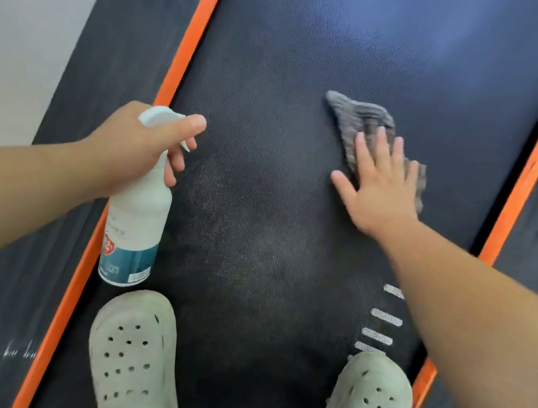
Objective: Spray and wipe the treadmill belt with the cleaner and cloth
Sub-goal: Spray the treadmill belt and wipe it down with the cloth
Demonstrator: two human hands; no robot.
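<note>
Fingers (pixel 382 147) of right hand (pixel 378 191) flat and spread, pressing grey cloth (pixel 356 115) onto treadmill belt (pixel 282 50), right of centre. Left hand (pixel 130 146) gripping spray bottle (pixel 137 220) at neck, over orange rail (pixel 194 37); trigger probably fingered. Keep pressure even, overlap strokes rail to rail.

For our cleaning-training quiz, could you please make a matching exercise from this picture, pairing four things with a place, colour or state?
Things:
1. spray bottle
2. cloth
3. side strips
4. shoes

Descriptions:
A. orange
B. pale, standing on the belt
C. gripped by the left hand
D. pressed flat under the right hand

Pairs: 1-C; 2-D; 3-A; 4-B
</note>
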